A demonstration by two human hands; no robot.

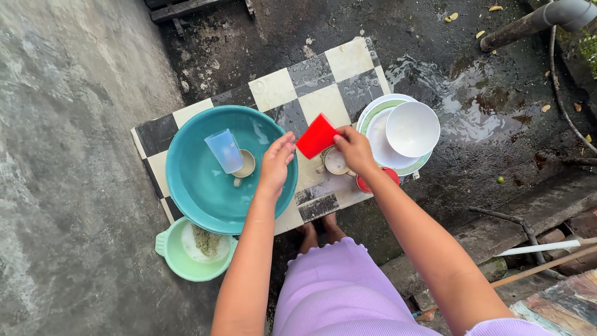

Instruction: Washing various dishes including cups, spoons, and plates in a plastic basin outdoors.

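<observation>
A big teal basin (205, 186) on the checkered slab (323, 74) holds a clear tumbler (224, 150) and a small cup (247, 165). Right, a white bowl (412, 129) sits on stacked plates (373, 115). The right hand (354, 149) grips a red cup (316, 136); the left hand (276, 163) hovers beside it, fingers loosely spread, empty.

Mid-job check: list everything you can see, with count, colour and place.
red cup: 1, red, held above the checkered board
checkered board: 1, black and cream, on wet ground
teal basin: 1, teal, left on the board
clear tumbler: 1, bluish clear, in the basin
small cup: 1, beige, in the basin
mug: 1, pale, under the right hand
white bowl: 1, white, on stacked plates
green tub: 1, light green, below the basin
pipe: 1, grey, top right
left hand: over the basin rim
right hand: gripping the red cup
</observation>
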